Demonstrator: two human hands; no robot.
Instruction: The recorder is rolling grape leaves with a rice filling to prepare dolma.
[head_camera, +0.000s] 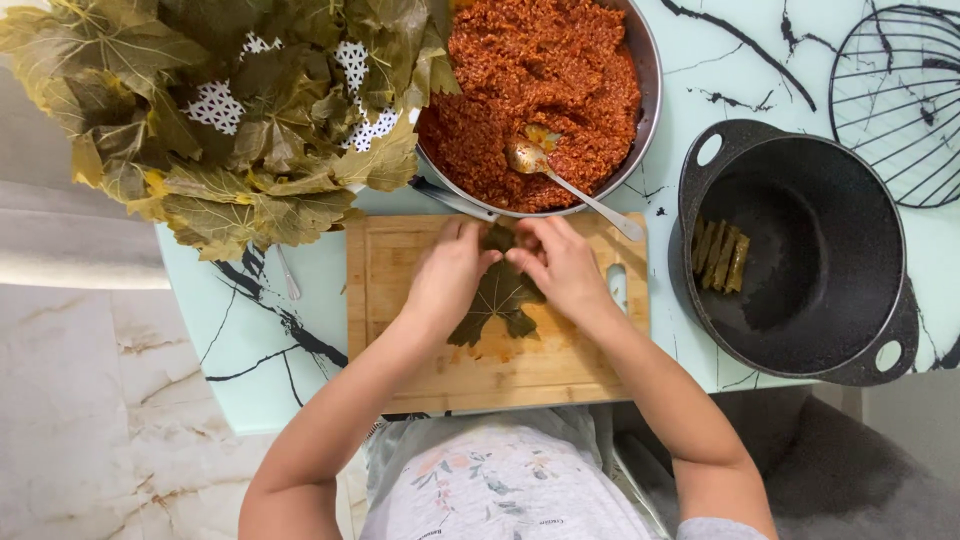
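A green grape leaf (498, 300) lies flat on a wooden cutting board (400, 330). My left hand (447, 275) and my right hand (560, 265) both press on the leaf's far edge, fingers bent over a folded part of it. What lies under the fold is hidden by my fingers. Just beyond the board stands a metal bowl (645, 80) of red-orange rice filling (540, 90) with a spoon (560, 178) resting in it.
A white colander heaped with grape leaves (240, 110) sits at the far left. A black pot (800, 250) on the right holds several rolled leaves (722, 257). A round wire rack (900, 100) lies at the far right. The marbled table edge (240, 400) runs near my body.
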